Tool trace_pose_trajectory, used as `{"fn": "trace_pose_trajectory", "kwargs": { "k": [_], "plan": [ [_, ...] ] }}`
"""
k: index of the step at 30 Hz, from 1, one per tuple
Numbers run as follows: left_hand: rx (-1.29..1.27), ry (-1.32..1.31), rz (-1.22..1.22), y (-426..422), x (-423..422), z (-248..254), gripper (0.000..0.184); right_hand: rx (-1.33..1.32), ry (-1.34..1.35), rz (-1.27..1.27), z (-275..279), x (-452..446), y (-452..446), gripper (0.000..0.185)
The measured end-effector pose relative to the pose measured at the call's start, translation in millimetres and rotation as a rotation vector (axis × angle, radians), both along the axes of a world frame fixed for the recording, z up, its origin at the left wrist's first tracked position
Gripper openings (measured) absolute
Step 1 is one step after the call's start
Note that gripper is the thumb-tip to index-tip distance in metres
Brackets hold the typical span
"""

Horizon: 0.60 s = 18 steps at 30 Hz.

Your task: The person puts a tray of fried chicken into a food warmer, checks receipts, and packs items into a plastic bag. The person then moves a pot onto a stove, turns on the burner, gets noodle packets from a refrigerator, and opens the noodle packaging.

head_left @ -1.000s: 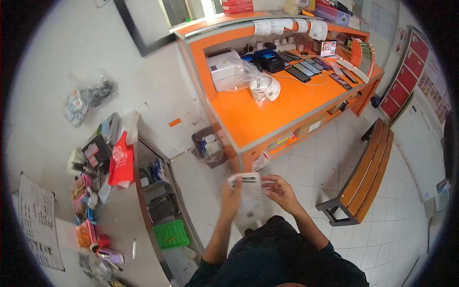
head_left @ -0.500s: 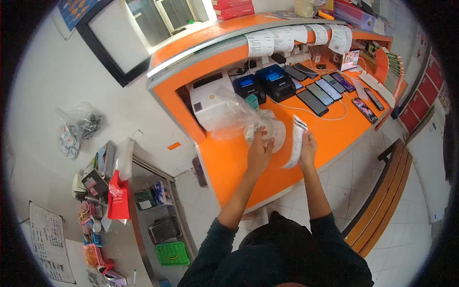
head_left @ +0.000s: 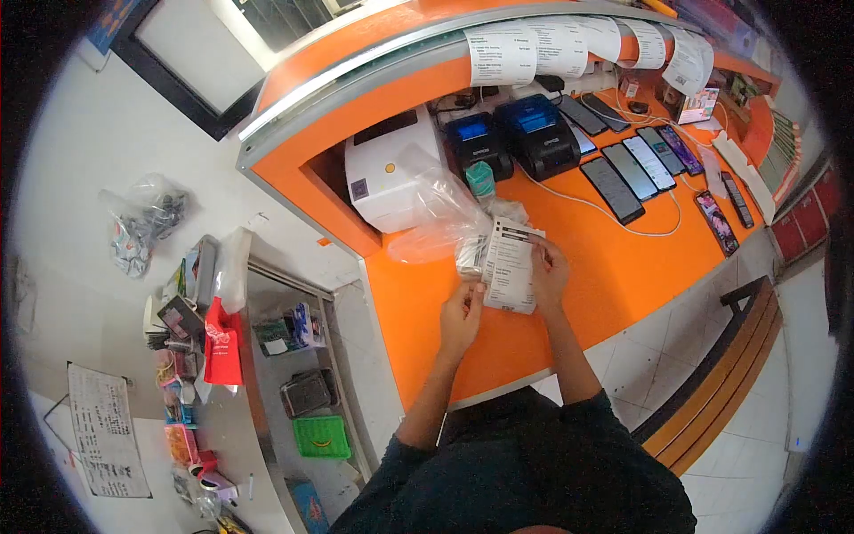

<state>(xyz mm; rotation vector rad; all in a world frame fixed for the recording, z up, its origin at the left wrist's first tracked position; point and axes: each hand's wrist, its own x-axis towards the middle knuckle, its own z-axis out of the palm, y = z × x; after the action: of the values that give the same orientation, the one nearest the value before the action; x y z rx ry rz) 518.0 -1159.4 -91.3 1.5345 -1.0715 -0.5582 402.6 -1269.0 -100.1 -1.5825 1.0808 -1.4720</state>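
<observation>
Over the orange desk (head_left: 445, 356), my right hand (head_left: 551, 271) pinches the right edge of a printed paper slip (head_left: 511, 267). My left hand (head_left: 463, 313) has its fingers closed at the lower edge of a smaller printed packet (head_left: 471, 258), just left of the slip. The slip's lower left corner lies by my left fingertips. Behind both papers is a clear plastic bag (head_left: 431, 218), with a teal roll (head_left: 480, 181) next to it.
A white label printer (head_left: 396, 173) and two black printers (head_left: 541, 138) stand at the back of the desk. Several phones (head_left: 612, 189) lie to the right with cables. A wooden bench (head_left: 721, 383) is at the right, a shelf with a green basket (head_left: 322, 437) at the left.
The view has moved closer to the desk. My right hand has brought the slip left, beside my left hand, and turned its printed face up. The left hand has come back from the plastic bag.
</observation>
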Motion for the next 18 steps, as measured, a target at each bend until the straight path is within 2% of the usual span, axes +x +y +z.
{"fn": "trace_pose_trajectory", "kwargs": {
  "k": [3,6,9,12,15,18],
  "plan": [
    [-0.110,-0.146,-0.023,-1,-1,11,0.020,0.128,-0.051,0.041,1,2,-2,0.015],
    [0.003,-0.092,0.020,-13,2,20,0.022,0.059,-0.163,0.003,-11,-9,-22,0.015],
    [-0.013,-0.043,-0.075,-36,1,44,0.027,0.312,-0.296,0.245,18,-44,-35,0.015],
    [0.289,-0.237,-0.223,-72,-4,74,0.032,-0.030,0.318,0.401,-2,-74,-62,0.013],
    [0.475,-0.533,-0.101,-90,-15,94,0.035,-0.116,0.586,0.354,0,-69,-68,0.012],
    [0.377,-0.732,0.011,-98,-23,63,0.024,0.039,0.443,0.234,9,-43,-84,0.014]
  ]
}}
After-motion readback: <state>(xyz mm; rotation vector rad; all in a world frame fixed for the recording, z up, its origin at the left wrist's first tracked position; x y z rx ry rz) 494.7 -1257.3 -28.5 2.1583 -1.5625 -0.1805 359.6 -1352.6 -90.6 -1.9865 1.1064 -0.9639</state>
